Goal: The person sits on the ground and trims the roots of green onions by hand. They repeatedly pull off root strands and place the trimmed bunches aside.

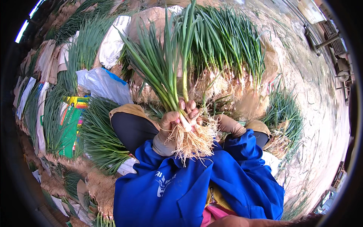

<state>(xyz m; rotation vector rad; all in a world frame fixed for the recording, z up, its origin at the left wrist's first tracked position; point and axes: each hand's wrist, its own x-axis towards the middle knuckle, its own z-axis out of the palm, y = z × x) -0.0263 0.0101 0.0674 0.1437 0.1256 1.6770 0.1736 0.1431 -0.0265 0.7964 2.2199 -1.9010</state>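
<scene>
A bunch of green onions or similar allium plants (167, 82) stands upright before my chest, green leaves away from me and pale bulbs with long tan roots (192, 139) towards me. My left hand (170, 122) is closed around the lower stems, its fingers curled over the front. At the right side of the roots is my right hand (227, 123), partly hidden behind them; whether its fingers grip anything cannot be seen. Beyond my hands a thick row of the same plants (227, 42) lies with its roots facing me.
Further bunches (105, 130) lie close at the left, and another heap (283, 122) at the right. Plastic sacks (103, 85), a green printed bag (69, 132) and more bunches cover the left side. Bare concrete floor (314, 119) shows at the right, with equipment (326, 42) at its far edge.
</scene>
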